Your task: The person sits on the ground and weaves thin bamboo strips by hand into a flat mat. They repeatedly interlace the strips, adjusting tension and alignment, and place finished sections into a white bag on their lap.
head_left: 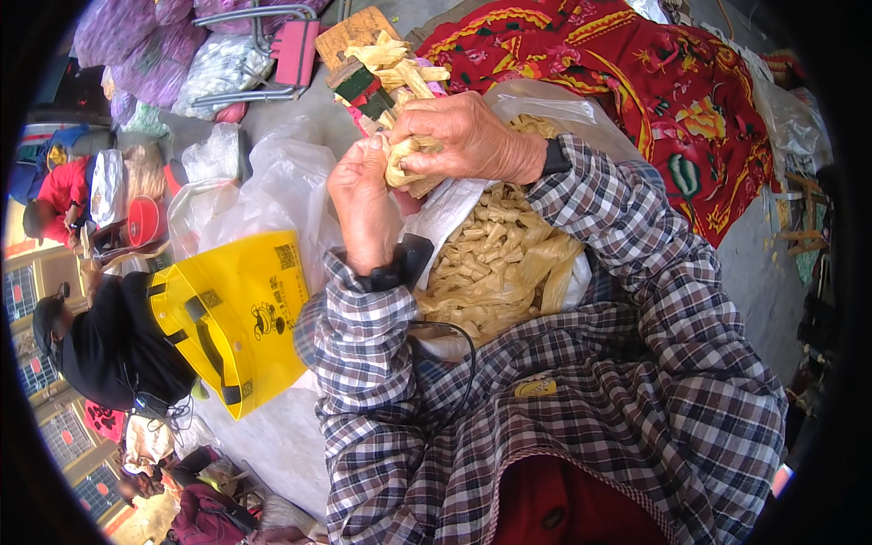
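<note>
In front of me my left hand (pixel 363 202) and my right hand (pixel 463 136) meet, both closed in a pinch. Between their fingers is a folded, tan husk-like strip (pixel 407 163); its exact kind is unclear. Below the hands, a white bag (pixel 447 238) lies open on my lap. Many small tan rolled or knotted pieces (pixel 486 245) fill it, with long crinkled strips (pixel 495 304) along the near side. Just beyond my fingers, more loose tan strips (pixel 386 56) lie over a patchwork of green, red and pink.
A yellow bag (pixel 263 318) and clear plastic bags (pixel 291 173) stand to my left. A red flowered cloth (pixel 636 82) spreads at the far right. A pink-seated metal chair (pixel 295 53) and stuffed sacks (pixel 136 45) are far left. People sit at left, one in black (pixel 109 336).
</note>
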{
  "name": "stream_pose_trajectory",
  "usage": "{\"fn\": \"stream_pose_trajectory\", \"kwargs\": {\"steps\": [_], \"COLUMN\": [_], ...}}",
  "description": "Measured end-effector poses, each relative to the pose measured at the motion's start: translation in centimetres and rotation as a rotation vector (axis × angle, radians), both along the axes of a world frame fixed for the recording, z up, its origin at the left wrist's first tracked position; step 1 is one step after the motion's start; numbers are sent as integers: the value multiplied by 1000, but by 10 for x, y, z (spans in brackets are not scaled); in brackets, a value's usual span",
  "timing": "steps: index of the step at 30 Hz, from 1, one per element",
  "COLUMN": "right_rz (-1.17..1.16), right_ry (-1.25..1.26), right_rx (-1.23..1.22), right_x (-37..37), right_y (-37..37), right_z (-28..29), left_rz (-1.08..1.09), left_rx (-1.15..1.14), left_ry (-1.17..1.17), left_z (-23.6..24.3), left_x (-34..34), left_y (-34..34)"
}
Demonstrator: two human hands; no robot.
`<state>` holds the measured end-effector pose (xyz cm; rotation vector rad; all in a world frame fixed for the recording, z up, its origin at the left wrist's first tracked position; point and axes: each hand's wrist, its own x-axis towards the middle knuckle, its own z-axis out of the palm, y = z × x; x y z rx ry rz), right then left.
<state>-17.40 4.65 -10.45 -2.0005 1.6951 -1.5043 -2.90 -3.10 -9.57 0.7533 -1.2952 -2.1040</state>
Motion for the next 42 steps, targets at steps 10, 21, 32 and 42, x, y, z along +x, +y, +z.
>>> {"fn": "stream_pose_trajectory", "kwargs": {"steps": [10,21,32,42], "right_rz": [188,240,304,411], "right_ry": [-416,-836,-742,-783], "right_rx": [431,540,563,300], "right_x": [-15,-17,-15,-10], "right_y": [5,2,3,1], "right_z": [6,-3,6,10], "left_rz": [-43,-2,-91,-219], "left_rx": [-661,-496,-422,67], "left_ry": [-167,-347,-333,73], "left_z": [-3,11,16,20], "left_x": [-2,6,2,12], "left_y": [-2,0,7,-1]}}
